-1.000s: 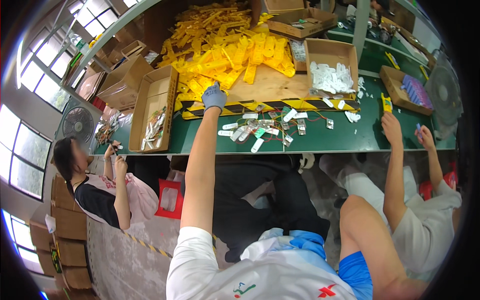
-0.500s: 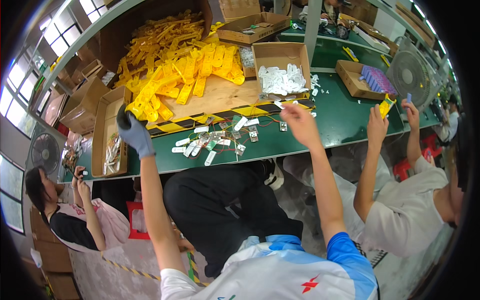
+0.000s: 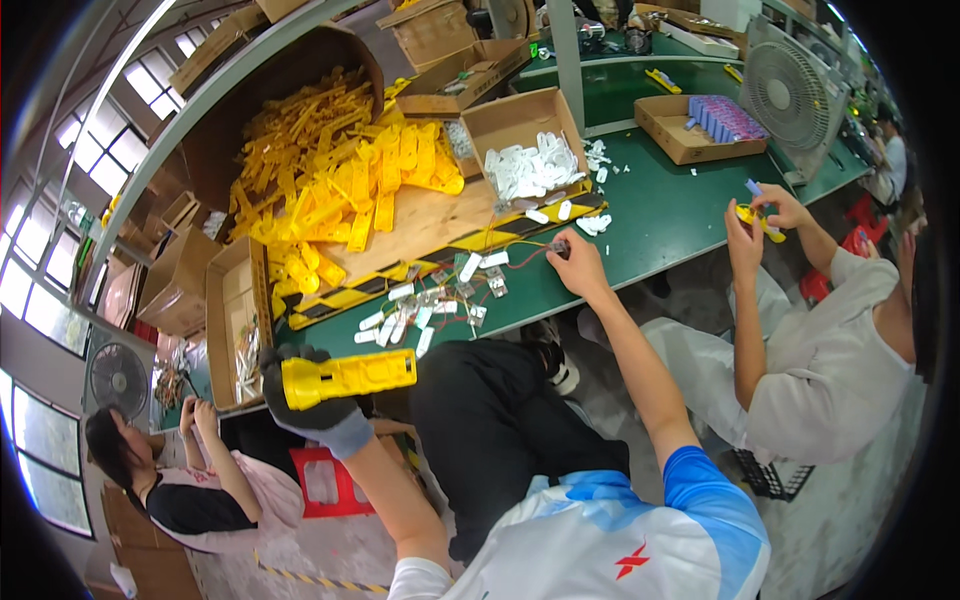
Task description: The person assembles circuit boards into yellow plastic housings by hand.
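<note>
My left hand [image 3: 322, 418], in a grey glove with dark fingers, holds a yellow plastic flashlight-shaped shell [image 3: 350, 377] in front of the bench edge. The shell lies lengthwise across the hand, its wider end at the left. Over the green bench, my right hand [image 3: 582, 268] pinches a small dark square part [image 3: 559, 247] with a red wire running left from it. Left of that hand lies a cluster of white strips [image 3: 424, 317], small metal-and-board parts and thin wires. The fingertips partly cover the pinched part.
Yellow shells [image 3: 350, 180] are heaped on a wooden board with a striped edge. Behind the right hand stands a carton of white pieces [image 3: 535, 165]. A long open carton [image 3: 235, 325] sits at left. Two people work on either side; a fan [image 3: 790, 85] stands at right.
My left hand has come from the shell pile toward me, bringing a yellow shell. My right hand has moved down and slightly left and now pinches the small wired part. The view has shifted.
</note>
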{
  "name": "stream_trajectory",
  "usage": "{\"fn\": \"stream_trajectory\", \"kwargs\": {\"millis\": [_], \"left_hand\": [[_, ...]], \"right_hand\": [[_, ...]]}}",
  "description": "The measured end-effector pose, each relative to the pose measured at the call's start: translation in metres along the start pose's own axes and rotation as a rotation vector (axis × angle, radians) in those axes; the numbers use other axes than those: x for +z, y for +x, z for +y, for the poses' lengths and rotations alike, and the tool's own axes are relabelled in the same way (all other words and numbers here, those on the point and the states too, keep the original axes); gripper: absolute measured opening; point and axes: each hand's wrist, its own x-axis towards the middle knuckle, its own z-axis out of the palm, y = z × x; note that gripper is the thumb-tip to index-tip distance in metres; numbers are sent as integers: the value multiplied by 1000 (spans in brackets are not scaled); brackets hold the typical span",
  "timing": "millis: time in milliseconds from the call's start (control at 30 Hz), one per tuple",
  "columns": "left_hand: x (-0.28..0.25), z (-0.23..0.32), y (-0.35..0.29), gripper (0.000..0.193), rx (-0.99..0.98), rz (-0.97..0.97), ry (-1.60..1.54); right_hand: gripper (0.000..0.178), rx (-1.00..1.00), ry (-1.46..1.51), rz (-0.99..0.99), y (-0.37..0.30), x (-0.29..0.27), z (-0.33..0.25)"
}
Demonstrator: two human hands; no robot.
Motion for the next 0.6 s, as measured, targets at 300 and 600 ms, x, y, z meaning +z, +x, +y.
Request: {"fn": "stream_trajectory", "kwargs": {"millis": [300, 600], "left_hand": [[7, -14, 6, 71, -111, 95, 52], [-43, -89, -54, 64, -219, -84, 305]], "right_hand": [[44, 150, -243, 80, -52, -21, -41], [65, -398, -636, -209, -33, 28, -40]]}}
